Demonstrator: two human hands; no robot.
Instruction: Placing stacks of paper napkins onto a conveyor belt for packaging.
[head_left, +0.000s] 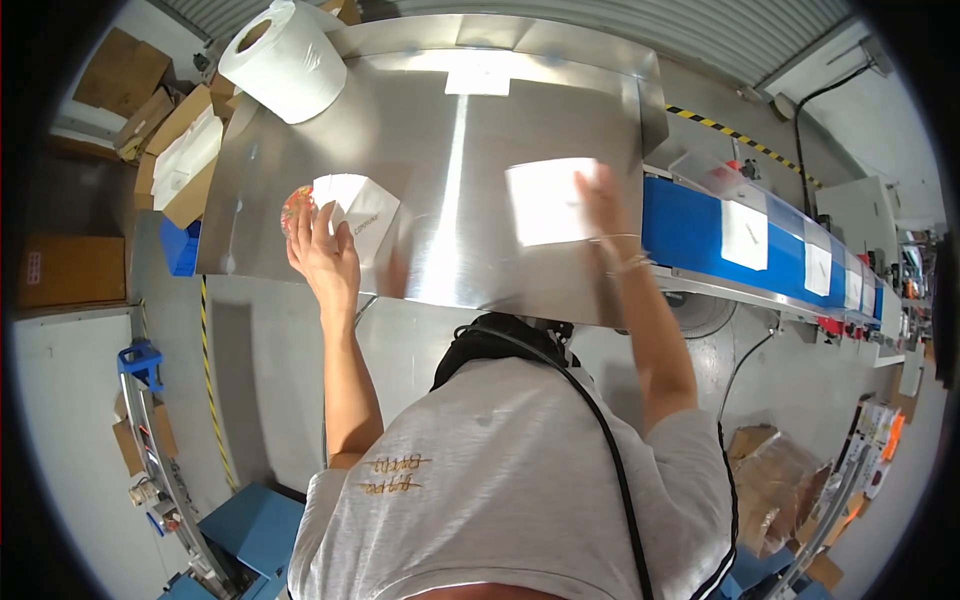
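Observation:
On the left of the steel table (400, 120), my left hand (325, 255) is closed over the near edge of some fanned white packets (368, 210) with small dark print. Just beyond its fingertips, partly covered by the packets, shows a round red patterned thing (297, 205); its kind is unclear. At the right, a flat white packet (545, 205) lies over the steel. My right hand (605, 210) is at that packet's right edge. Motion smears its fingers, so their grip is hard to make out.
A big white roll (300, 75) stands at the table's far left corner, by open cardboard boxes (195, 160). A white label (478, 75) lies near the back rim. Along the right side runs a blue conveyor belt (680, 220) carrying several white packets (745, 235).

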